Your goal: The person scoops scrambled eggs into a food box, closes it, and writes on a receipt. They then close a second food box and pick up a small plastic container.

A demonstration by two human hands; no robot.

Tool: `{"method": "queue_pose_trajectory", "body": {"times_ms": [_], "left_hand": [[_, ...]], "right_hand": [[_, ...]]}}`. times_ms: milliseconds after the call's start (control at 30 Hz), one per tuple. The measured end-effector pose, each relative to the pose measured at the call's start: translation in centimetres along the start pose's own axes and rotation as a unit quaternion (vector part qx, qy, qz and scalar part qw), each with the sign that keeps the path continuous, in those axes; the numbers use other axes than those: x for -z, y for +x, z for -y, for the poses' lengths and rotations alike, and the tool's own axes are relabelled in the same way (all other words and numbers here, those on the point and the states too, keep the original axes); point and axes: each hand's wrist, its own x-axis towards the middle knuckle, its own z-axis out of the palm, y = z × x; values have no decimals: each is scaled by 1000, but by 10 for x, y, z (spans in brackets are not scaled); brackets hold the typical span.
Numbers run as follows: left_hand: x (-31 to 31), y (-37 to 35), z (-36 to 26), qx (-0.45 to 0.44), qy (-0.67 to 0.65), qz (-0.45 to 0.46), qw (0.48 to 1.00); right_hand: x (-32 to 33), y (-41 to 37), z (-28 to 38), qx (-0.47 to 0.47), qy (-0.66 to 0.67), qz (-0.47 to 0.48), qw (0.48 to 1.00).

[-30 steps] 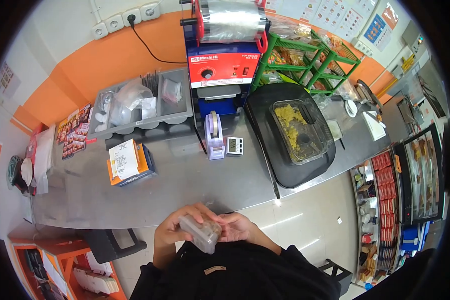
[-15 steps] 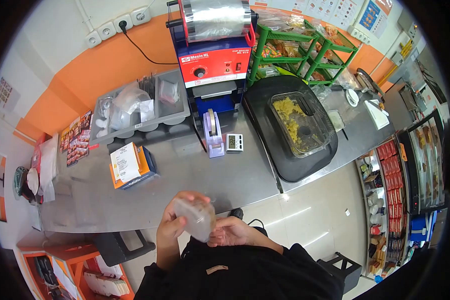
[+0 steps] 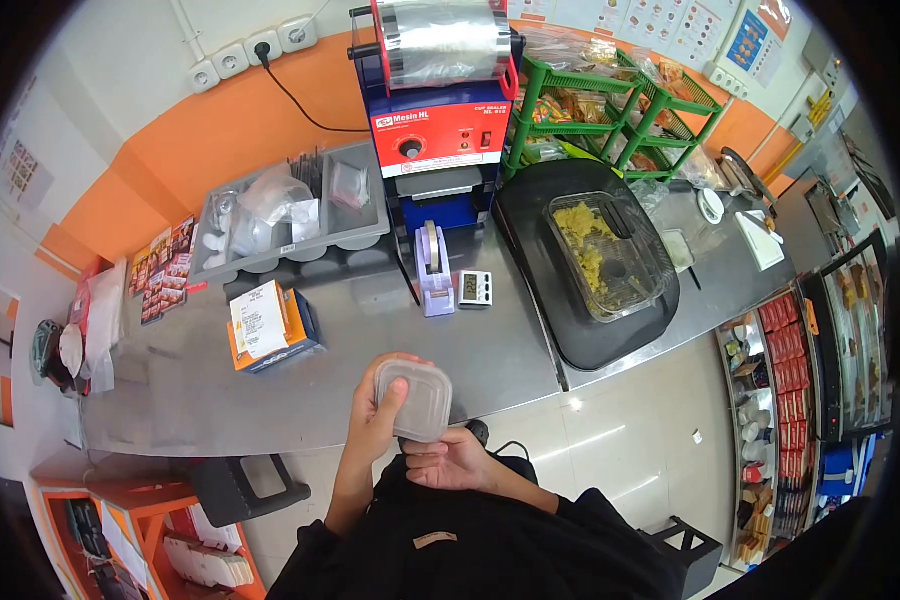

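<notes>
In front of my body I hold a small square plastic container [image 3: 416,402], cloudy and see-through, with rounded corners. My left hand [image 3: 378,412] is closed around its left side, the thumb pressed on the flat face. My right hand [image 3: 454,460] is at the container's lower edge with its fingers curled in against it; part of the grip is hidden behind the container. Both hands are just off the front edge of the steel counter [image 3: 390,350]. What the container holds, if anything, cannot be made out.
A cup sealer [image 3: 435,130] stands at the back, with a tape dispenser [image 3: 435,280] and a timer [image 3: 475,289] before it. Left are a grey tray [image 3: 340,232] and an orange box [image 3: 275,325]. Right, a clear tub of yellow food [image 3: 610,255] sits on a black lid [image 3: 530,210].
The container has turned so its flat square face points up at me, and has risen slightly. My left thumb now lies on that face. My right hand stays at its lower edge.
</notes>
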Motion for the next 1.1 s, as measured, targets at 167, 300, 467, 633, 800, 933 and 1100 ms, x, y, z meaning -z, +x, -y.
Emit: {"method": "queue_pose_trajectory", "body": {"times_ms": [167,300,467,633,800,933,1100], "left_hand": [[-16,1,30,20,1,-212,977],[-29,7,34,-17,94,-246,965],[-15,12,65,-11,49,-235,971],[9,16,103,-48,123,-255,958],[66,37,174,-16,248,-369,896],[75,47,176,6,398,-428,811],[82,62,187,-44,453,-476,752]], "right_hand": [[0,2,-5,-7,65,47,997],[14,0,-5,-11,97,69,993],[21,-1,9,61,-73,-84,992],[51,0,46,229,-538,-320,746],[79,-4,88,245,-685,-276,628],[98,-4,102,189,-694,-282,635],[113,12,105,112,-713,-283,631]]}}
